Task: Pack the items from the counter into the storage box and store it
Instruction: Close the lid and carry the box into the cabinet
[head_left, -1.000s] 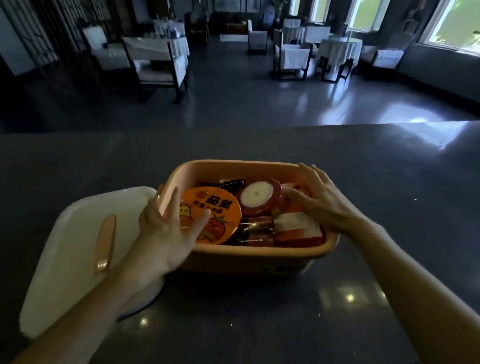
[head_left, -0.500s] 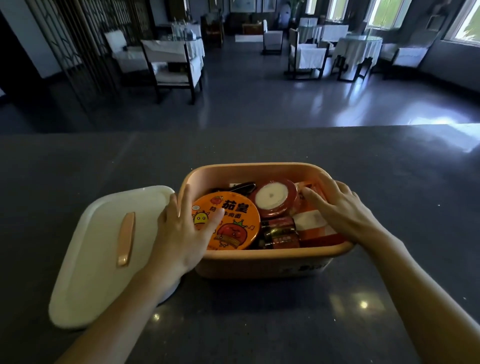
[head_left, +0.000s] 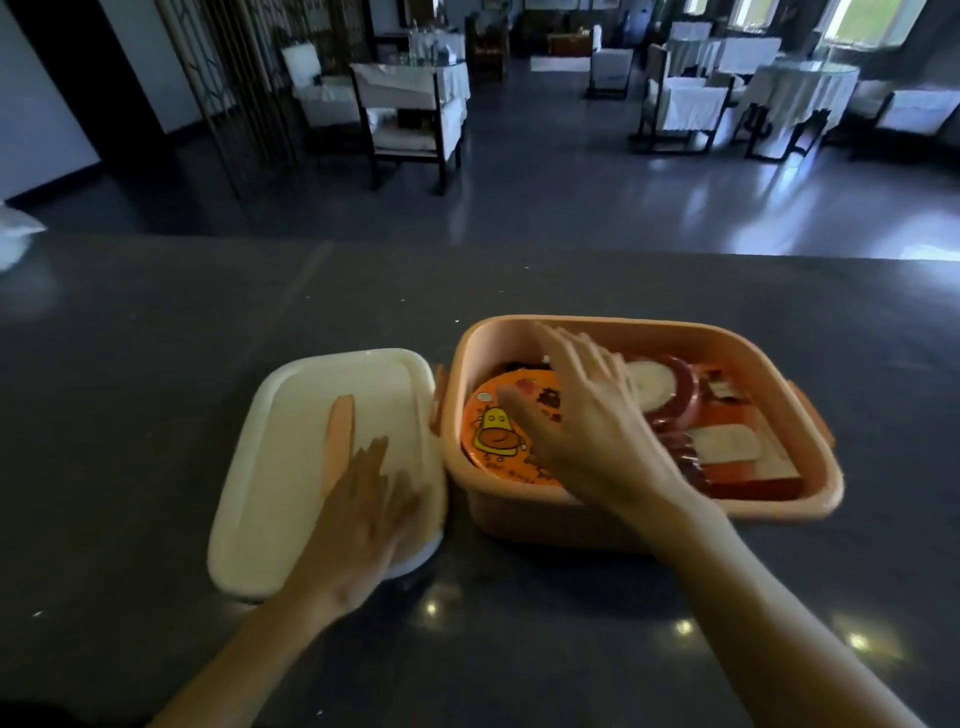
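Packing looks about finished: the storage box (head_left: 545, 525) sits on the table (head_left: 156, 364), filled with a noodle cup (head_left: 493, 431) and other packets. Your left grip (head_left: 363, 519) lies flat, fingers straight, on the lid (head_left: 291, 467) just beside the box. Your right grip (head_left: 587, 431) hovers spread above the contents, holding nothing. Lidding and storing are not yet done.

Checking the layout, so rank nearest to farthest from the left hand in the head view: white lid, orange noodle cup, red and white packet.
1. White lid: under the left hand.
2. Orange noodle cup: box left end.
3. Red and white packet: box right end.
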